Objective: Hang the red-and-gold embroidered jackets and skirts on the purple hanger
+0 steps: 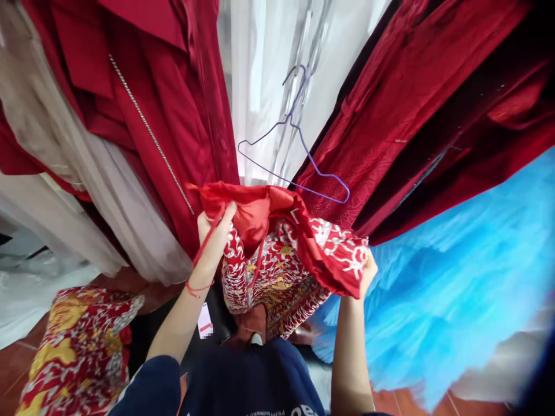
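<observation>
A red garment (281, 254) with white and gold embroidery and a plain red lining is stretched between my hands, its upper edge open toward me. My left hand (220, 228) grips the lining side of it, thumb on top. At the other end, my right hand (368, 270) is closed around the embroidered edge. Thin red cords dangle from the garment near my left hand. Just above and beyond it hangs a bare purple wire hanger (289, 120), apart from the cloth. The lower part of the garment droops toward the floor.
Red dresses (173, 86) and pale gowns hang at the left, dark red velvet garments (390, 104) at the right. A fluffy blue dress (455, 277) spreads at lower right. Another embroidered red garment (73, 352) lies at lower left, near a black surface with a white tag (205, 320).
</observation>
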Demonstrator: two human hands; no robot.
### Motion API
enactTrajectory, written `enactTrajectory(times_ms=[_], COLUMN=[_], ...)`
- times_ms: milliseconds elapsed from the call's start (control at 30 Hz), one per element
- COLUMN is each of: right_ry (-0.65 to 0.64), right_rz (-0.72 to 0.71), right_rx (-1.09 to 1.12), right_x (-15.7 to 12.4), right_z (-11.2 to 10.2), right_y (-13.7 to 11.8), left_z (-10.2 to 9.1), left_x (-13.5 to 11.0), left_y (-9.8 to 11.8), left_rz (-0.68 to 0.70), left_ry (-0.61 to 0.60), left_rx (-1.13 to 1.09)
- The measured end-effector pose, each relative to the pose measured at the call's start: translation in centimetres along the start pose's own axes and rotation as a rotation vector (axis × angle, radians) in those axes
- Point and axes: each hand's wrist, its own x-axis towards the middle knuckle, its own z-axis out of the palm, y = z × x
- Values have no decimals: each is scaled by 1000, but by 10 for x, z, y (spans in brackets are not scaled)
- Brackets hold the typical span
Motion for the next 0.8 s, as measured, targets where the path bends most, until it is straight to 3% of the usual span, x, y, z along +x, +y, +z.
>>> enactTrajectory(times_ms=[100, 167, 267, 367, 433, 600, 700, 800], right_ry=[487, 690, 731, 823, 807, 434, 367, 285], right_rz=[108, 234, 356, 413, 421, 396, 418, 527], right_rx=[-103, -145, -77, -6, -26, -490, -769, -905], right_x=[-11, -21, -32, -37, -35, -18, -3, 6], right_z=[-14, -12, 0, 16, 30, 79, 99, 97], right_y=[36, 55, 73, 71, 59, 28, 36, 55], left_z=[24, 39, 54, 61, 67, 87, 90, 79], left_x=[-22, -33, -38, -31, -26, -30, -33, -18], left_y=[-24, -36, -46, -51, -56, -82, -95, -105], left_rz=[-49, -94, -133, -130, -138, -123, -122, -105], left_ry=[12, 5, 7, 32, 29, -196, -362, -449], left_rx=[3, -6, -7, -8, -35, -176, -241, -218])
